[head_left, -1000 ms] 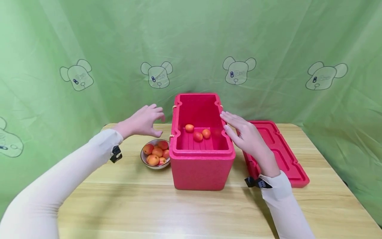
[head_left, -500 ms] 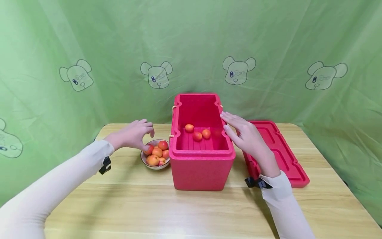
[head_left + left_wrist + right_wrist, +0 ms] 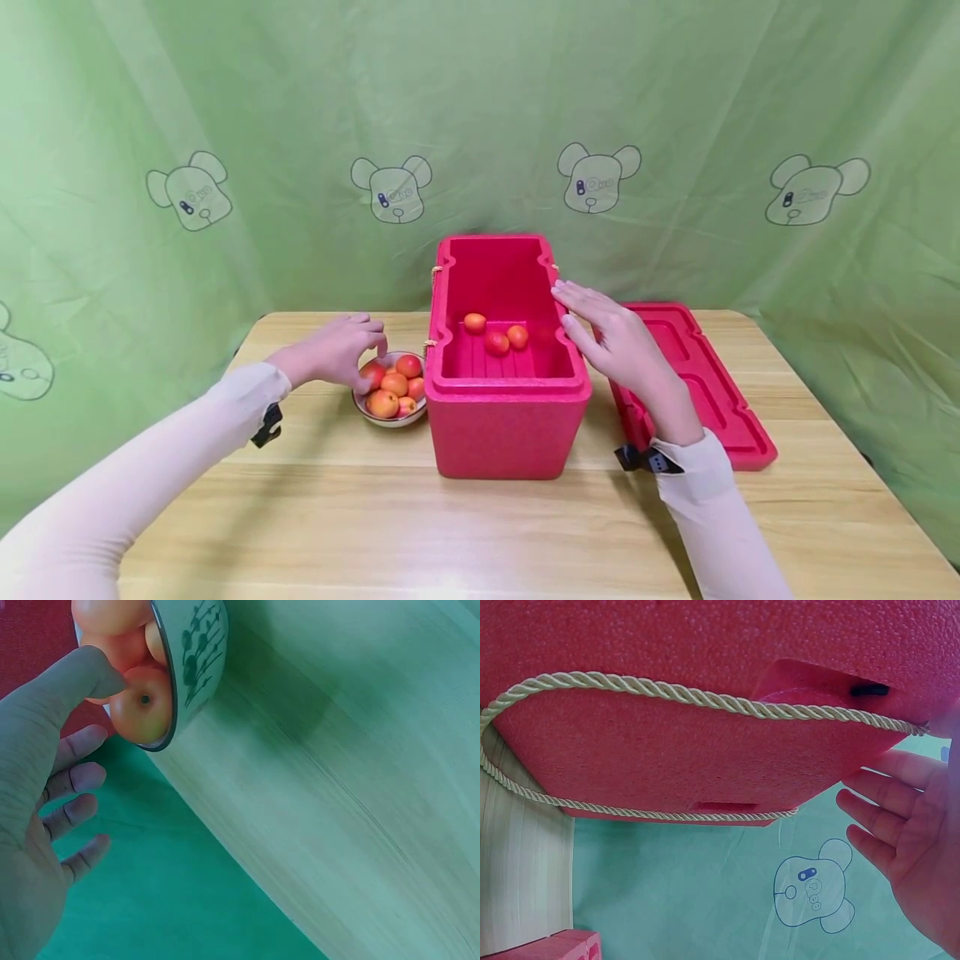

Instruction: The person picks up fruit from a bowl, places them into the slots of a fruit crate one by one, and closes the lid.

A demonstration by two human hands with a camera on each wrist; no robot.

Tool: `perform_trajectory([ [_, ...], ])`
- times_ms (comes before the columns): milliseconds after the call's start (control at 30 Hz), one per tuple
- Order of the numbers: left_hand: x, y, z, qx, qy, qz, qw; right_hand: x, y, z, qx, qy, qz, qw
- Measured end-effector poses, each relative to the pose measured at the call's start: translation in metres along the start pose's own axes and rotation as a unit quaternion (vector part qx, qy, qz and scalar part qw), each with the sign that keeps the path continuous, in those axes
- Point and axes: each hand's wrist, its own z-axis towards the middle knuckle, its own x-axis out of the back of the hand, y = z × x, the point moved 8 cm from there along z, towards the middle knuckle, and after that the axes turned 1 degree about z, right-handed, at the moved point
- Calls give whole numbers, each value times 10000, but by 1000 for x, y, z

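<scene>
My left hand (image 3: 337,348) reaches over a white bowl (image 3: 199,656) of orange-red apricots. In the left wrist view its thumb overlaps the nearest apricot (image 3: 140,709), while the other fingers (image 3: 82,776) are spread apart beyond the rim. A deep red foam box (image 3: 508,433) stands directly right of the bowl with its top uncovered. Several apricots sit inside; three show on its floor, one of them a redder apricot (image 3: 496,343). My right hand (image 3: 618,342) rests on the box's right rim, fingers extended; in the right wrist view they lie along the upper edge.
Right of the box lies its red lid (image 3: 701,383) on the wooden table (image 3: 337,525). A twisted rope handle (image 3: 667,690) hangs along the box's right side. Behind everything rises a green curtain (image 3: 495,100) printed with bear heads.
My left hand has moved left and down from beside the box rim to the bowl, its thumb now at the apricots. The right hand has stayed on the box rim.
</scene>
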Motion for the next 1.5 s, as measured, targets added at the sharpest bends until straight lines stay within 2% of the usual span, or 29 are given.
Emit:
perform_trajectory([
  [233, -7, -2, 2, 50, -99, 41, 9999, 0, 0, 1, 36, 28, 25, 10000],
  [833, -13, -2, 2, 114, -267, 133, 9995, 0, -2, 4, 28, -4, 39, 10000],
  [1200, -6, -3, 3, 100, -150, -11, 9998, 0, -2, 3, 5, -20, 22, 10000],
  [1500, 7, -1, 5, 55, 115, -7, 9999, -2, 0, 0, 5, -46, -9, 10000],
])
